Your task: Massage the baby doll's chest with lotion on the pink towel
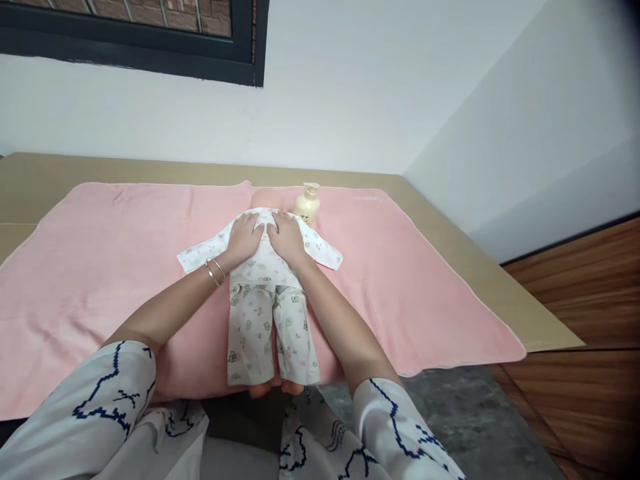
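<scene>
A baby doll (266, 265) in a white printed top and trousers lies stretched out, its bald head away from me and its feet at the near edge. No face shows on it. My left hand (245, 236) rests flat on the left of its upper body, fingers extended. On the right side, my right hand (287, 237) lies flat in the same way, thumbs close together. Neither hand grips anything. Just beyond my right hand stands a cream pump bottle (307, 204), beside the doll's head.
Under the doll a pink blanket (390, 287) covers most of the tan tabletop (530, 317). White walls meet behind it, with a dark-framed window (200, 57) at upper left. Wood-grain panels (590, 287) stand at the right, above a grey floor (465, 413).
</scene>
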Demonstrator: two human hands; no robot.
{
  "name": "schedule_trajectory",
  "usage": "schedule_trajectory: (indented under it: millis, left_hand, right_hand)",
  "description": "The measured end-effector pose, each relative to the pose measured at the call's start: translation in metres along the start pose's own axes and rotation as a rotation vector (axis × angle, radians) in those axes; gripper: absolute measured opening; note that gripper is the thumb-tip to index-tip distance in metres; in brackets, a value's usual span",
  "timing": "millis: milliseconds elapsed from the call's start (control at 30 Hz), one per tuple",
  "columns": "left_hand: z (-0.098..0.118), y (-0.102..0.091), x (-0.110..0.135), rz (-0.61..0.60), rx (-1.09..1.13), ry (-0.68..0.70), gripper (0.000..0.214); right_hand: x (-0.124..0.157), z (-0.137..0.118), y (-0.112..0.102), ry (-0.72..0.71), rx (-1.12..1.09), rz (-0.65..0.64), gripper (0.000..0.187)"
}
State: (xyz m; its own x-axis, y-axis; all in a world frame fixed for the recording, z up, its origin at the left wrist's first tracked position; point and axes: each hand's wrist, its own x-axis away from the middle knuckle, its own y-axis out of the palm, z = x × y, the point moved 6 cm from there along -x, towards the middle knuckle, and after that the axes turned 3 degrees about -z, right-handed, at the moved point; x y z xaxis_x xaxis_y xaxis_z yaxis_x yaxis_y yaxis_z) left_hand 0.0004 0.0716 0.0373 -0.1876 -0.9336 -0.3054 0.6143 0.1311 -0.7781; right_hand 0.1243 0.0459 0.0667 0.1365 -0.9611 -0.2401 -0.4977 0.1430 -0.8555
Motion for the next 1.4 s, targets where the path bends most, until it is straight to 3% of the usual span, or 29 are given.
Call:
schedule_trajectory:
  millis: [100,200,300,433,633,833,1000,1133,1267,1400]
  left_hand:
    - [0.003,-0.007,-0.004,0.046,-0.051,0.071,0.046]
    - [0.015,-0.010,0.008,0.075,-0.138,0.101,0.047]
    - [0.029,-0.010,0.026,0.095,-0.196,0.107,0.048]
    - [0.041,-0.009,0.043,0.103,-0.187,0.126,0.048]
    - [0.034,-0.026,0.049,0.191,0.034,0.187,0.035]
    - [0.018,-0.042,0.051,0.314,0.061,0.155,0.024]
    - [-0.014,-0.033,0.028,0.241,0.071,0.003,0.037]
    - [-0.029,-0.024,0.009,0.139,0.070,0.005,0.042]
    - [-0.022,-0.024,0.013,0.137,0.039,0.051,0.044]
    - [0.002,-0.023,0.036,0.179,-0.037,0.119,0.048]
  right_hand:
    - [0.017,-0.007,0.000,0.006,0.018,0.008,0.054]
    - [0.029,-0.010,0.002,-0.104,0.022,-0.034,0.054]
    - [0.025,0.000,0.000,-0.225,-0.078,-0.037,0.049]
    - [0.009,0.024,-0.006,-0.184,-0.185,0.089,0.046]
    - [0.003,0.004,0.003,-0.156,-0.229,0.138,0.041]
    - [-0.003,-0.020,0.014,-0.202,-0.230,0.116,0.043]
    - [0.002,-0.029,0.008,-0.021,0.036,0.053,0.041]
    - [0.012,-0.046,0.003,0.023,0.192,-0.075,0.044]
    - [0.004,-0.043,0.005,0.017,0.168,-0.149,0.044]
    - [-0.017,-0.025,0.012,-0.066,0.070,-0.126,0.046]
